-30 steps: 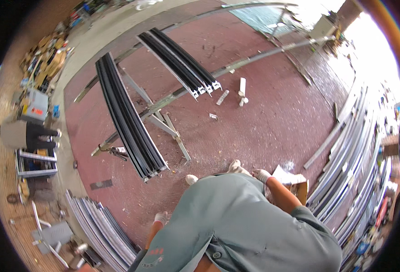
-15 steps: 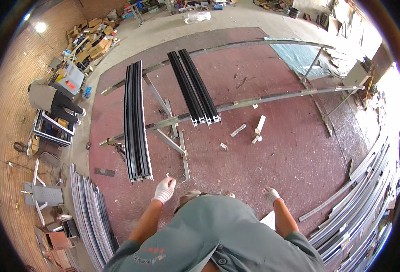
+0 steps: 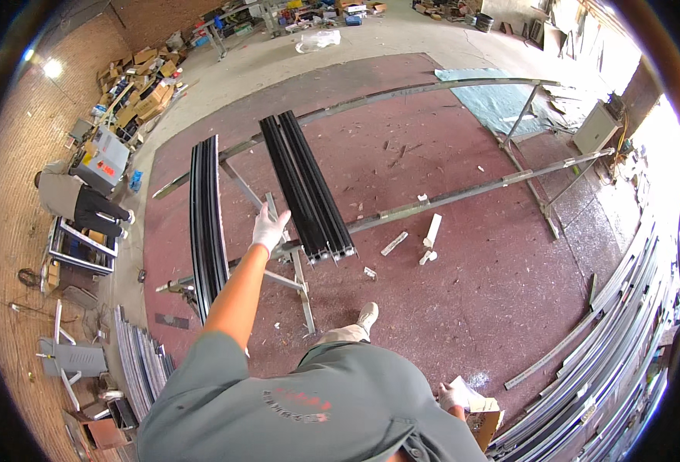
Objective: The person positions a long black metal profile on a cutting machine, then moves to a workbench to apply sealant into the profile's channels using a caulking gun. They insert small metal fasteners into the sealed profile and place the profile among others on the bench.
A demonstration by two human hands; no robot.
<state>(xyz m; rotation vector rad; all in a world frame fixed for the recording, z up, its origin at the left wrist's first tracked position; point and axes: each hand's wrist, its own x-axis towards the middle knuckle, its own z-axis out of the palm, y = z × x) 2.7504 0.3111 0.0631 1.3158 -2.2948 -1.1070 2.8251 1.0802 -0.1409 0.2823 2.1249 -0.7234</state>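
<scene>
My left hand (image 3: 269,229), in a pale glove, is stretched forward between two sets of long black profiles. Its fingers are spread and hold nothing. Just to the right of it lies a pair of black profiles (image 3: 306,189), slanting across the rails with their cut ends toward me. Left of my arm is another bundle of black profiles (image 3: 206,215), its near end partly hidden behind the forearm. Low at my right side, my right hand (image 3: 451,396) is beside a cardboard box (image 3: 488,425) with something white at its opening. The fingers there are too small and hidden to read.
Two long metal rails (image 3: 479,185) on legs carry the profiles. Offcuts (image 3: 432,231) lie on the dark red floor. Stacks of metal profiles lie at the right (image 3: 586,362) and lower left (image 3: 136,354). A person (image 3: 78,200) bends over a frame at the left.
My left arm has reached forward from near my body, and its closed fingers have spread. My right hand has dropped beside the box, which has come into view. My foot shows farther forward.
</scene>
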